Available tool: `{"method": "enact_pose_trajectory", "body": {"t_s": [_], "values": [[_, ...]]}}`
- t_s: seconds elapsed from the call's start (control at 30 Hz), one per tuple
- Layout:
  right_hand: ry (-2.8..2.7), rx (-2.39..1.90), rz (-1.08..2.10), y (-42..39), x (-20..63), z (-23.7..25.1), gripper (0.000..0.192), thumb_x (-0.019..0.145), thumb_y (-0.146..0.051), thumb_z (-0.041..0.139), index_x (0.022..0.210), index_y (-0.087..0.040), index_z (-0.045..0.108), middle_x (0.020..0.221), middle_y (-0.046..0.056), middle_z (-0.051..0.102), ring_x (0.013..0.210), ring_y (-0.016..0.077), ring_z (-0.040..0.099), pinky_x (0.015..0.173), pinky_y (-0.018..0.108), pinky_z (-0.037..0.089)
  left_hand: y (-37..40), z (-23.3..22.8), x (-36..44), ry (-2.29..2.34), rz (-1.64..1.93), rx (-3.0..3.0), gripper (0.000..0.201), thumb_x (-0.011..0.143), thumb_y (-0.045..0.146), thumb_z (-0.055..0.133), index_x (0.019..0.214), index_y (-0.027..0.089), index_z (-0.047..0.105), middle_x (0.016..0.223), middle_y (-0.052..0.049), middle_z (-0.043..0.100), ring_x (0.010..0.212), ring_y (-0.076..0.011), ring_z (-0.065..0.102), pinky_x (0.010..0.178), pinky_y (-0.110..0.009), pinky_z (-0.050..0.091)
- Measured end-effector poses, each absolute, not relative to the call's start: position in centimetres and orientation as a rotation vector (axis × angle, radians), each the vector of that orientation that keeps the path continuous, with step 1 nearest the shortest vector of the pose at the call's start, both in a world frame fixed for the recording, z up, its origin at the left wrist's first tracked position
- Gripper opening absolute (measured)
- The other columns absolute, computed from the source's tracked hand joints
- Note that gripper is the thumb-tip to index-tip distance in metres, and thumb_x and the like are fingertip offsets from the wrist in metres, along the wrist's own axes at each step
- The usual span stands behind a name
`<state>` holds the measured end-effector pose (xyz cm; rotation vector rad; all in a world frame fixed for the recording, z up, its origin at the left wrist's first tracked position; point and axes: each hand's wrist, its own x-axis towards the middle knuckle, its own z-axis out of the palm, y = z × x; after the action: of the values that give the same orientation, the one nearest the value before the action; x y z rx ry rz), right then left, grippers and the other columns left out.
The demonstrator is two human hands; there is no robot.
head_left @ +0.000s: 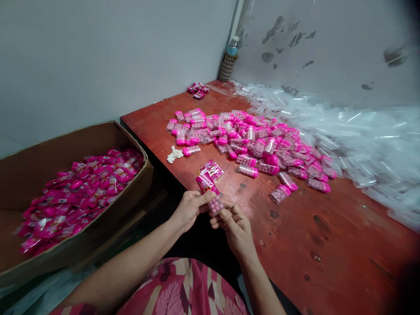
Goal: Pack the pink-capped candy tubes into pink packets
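My left hand and my right hand meet at the near edge of a red table. Together they hold a clear candy tube filled with pink balls, partly inside a pink printed sleeve bag. The left fingers pinch the bag's side. The right fingertips grip the tube's lower end. A second pink bag lies on the table just beyond them.
A heap of pink-capped candy tubes covers the table's middle. Clear empty bags pile along the right wall. A cardboard box of packed pink bags stands at left. A bottle stands in the far corner.
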<state>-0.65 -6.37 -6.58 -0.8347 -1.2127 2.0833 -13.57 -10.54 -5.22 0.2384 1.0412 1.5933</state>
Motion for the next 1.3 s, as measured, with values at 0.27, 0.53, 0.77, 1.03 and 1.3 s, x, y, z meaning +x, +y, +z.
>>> {"method": "enact_pose_trajectory", "body": {"t_s": [0.27,0.53,0.77,1.03,1.3], "values": [[-1.134,-0.87,2.062,-6.9,-1.7,-6.7,0.019,0.072,-0.026,0.065,0.083,-0.018,0.052,0.065,0.0,0.066,0.05,0.0134,0.062,0.047,0.025,0.05,-11.5,-4.4,-13.3,0.982,1.672,0.252,0.023,0.066,0.03,0.068,0.064,0.008,0.062,0.06,-0.004,0.059,0.053,-0.0093,0.052,0.057,-0.024,0.043],[-1.23,-0.958,1.858,-7.7,-2.1,-6.1,0.018,0.072,-0.028,0.065,0.082,-0.018,0.053,0.067,0.0,0.066,0.053,0.0138,0.063,0.051,0.026,0.052,-11.7,-4.8,-12.5,1.027,1.689,0.207,0.024,0.063,0.031,0.069,0.064,0.008,0.061,0.058,-0.003,0.057,0.051,-0.0095,0.05,0.052,-0.023,0.041],[-1.188,-0.891,1.985,-6.9,-3.3,-6.1,0.022,0.07,-0.025,0.067,0.082,-0.019,0.05,0.062,-0.003,0.065,0.05,0.0121,0.061,0.049,0.023,0.051,-12.6,-4.3,-12.6,0.947,1.724,0.187,0.017,0.067,0.025,0.067,0.069,0.008,0.063,0.062,-0.004,0.061,0.055,-0.0105,0.055,0.054,-0.024,0.045],[-1.253,-0.958,1.927,-5.1,-1.9,-5.8,0.02,0.072,-0.032,0.063,0.081,-0.018,0.052,0.063,-0.001,0.064,0.049,0.0107,0.059,0.045,0.02,0.047,-13.5,-2.9,-20.7,1.323,2.268,0.373,0.047,0.076,0.054,0.045,0.106,0.021,0.059,0.098,-0.007,0.067,0.095,-0.0217,0.059,0.087,-0.041,0.043],[-1.369,-1.04,1.896,-4.7,-1.0,-5.7,0.02,0.075,-0.035,0.06,0.077,-0.017,0.053,0.064,0.0,0.063,0.049,0.0097,0.058,0.047,0.02,0.045,-4.7,-8.9,-18.9,2.366,0.845,1.875,0.034,0.082,0.033,0.047,0.113,0.02,0.056,0.128,-0.009,0.047,0.124,-0.0272,0.032,0.101,-0.051,0.021]]}}
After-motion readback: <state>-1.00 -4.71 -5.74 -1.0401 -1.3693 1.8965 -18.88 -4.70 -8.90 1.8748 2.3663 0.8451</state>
